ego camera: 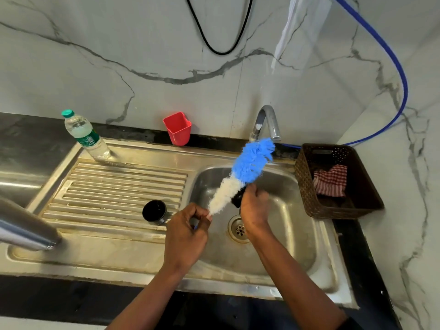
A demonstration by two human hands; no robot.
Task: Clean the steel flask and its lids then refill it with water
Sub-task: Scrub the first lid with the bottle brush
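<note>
Head view.
- Brush [240, 173] pinched at white end by left hand [188, 232], fingers curled.
- Black lid [237, 198] gripped by right hand [253, 210] over basin [290, 239], pressed against bristles.
- Second lid [154, 211] set on drainboard [107, 186].
- Flask [26, 229] far left at sink edge, well apart from hands.
- Risks judged: thin pinch could let brush twist loose. Wet lid could be dropped toward drain [239, 229].

Lid [154, 211] on drainboard [114, 186], left of basin [292, 234]; basket [307, 186] right of basin; bottle [87, 136] behind lid.
</note>
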